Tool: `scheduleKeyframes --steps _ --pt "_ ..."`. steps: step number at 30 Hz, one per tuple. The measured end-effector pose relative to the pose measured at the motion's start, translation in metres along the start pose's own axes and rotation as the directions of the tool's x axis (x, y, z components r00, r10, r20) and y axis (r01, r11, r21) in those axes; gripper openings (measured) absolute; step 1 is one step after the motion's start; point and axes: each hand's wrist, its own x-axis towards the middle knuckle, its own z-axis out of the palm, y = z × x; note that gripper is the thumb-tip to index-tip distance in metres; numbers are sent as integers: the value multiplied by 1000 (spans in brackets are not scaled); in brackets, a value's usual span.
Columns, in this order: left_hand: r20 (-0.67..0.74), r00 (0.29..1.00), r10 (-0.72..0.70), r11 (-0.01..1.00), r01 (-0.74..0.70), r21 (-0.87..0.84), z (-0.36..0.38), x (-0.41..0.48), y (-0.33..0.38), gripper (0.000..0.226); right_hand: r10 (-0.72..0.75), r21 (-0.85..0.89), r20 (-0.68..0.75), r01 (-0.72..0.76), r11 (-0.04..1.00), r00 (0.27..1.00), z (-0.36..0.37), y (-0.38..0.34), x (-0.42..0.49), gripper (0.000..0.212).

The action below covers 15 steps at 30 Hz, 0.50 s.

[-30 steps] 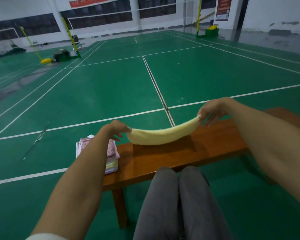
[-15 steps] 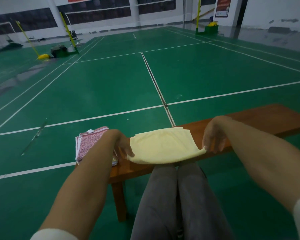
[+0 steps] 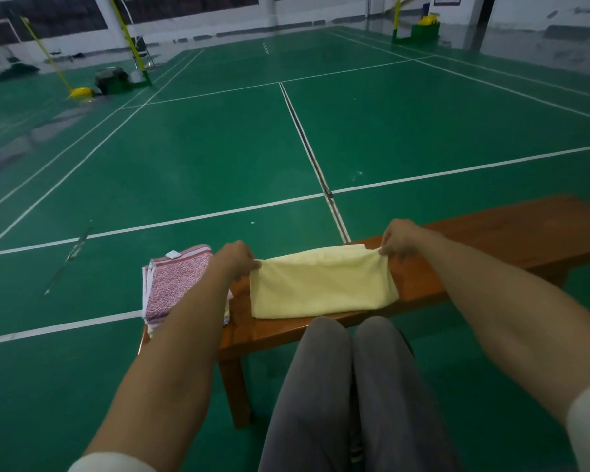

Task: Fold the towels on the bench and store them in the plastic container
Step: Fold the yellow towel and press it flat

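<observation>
A pale yellow towel [image 3: 322, 286] lies folded on the wooden bench [image 3: 491, 240] in the lower middle of the frame. The left hand [image 3: 235, 258] pinches its left far corner; the right hand [image 3: 401, 238] pinches its right far corner. Just left of the towel, partly hidden by the left forearm, a stack of folded towels [image 3: 174, 281] topped by a red-patterned one sits at the bench's left end. Grey-trousered knees [image 3: 348, 352] fill the bottom centre, touching the bench's near edge. Green court floor [image 3: 218, 148] stretches behind; yellow net posts [image 3: 130, 39] stand upper left.
</observation>
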Motion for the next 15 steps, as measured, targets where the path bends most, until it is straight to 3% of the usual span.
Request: scheduleKeyframes --steps 2,4,8,11,15 --pt "-8 1000 -14 998 14 54 4 9 -3 27 3 -31 -75 -5 1000 997 2 -2 10 12" --pt "-14 999 -32 995 33 90 9 18 -7 27 23 -34 -50 -24 999 998 5 -2 18 14" --pt "-63 995 -82 996 85 36 22 38 -13 26 54 23 -114 -52 998 992 9 4 40 18" --pt "-79 976 -201 956 178 -232 31 53 -8 30 89 208 -211 -44 977 973 12 3 54 22" --pt "21 921 -388 728 320 -606 42 72 3 34 157 368 -226 -65 927 961 23 -1 69 21"
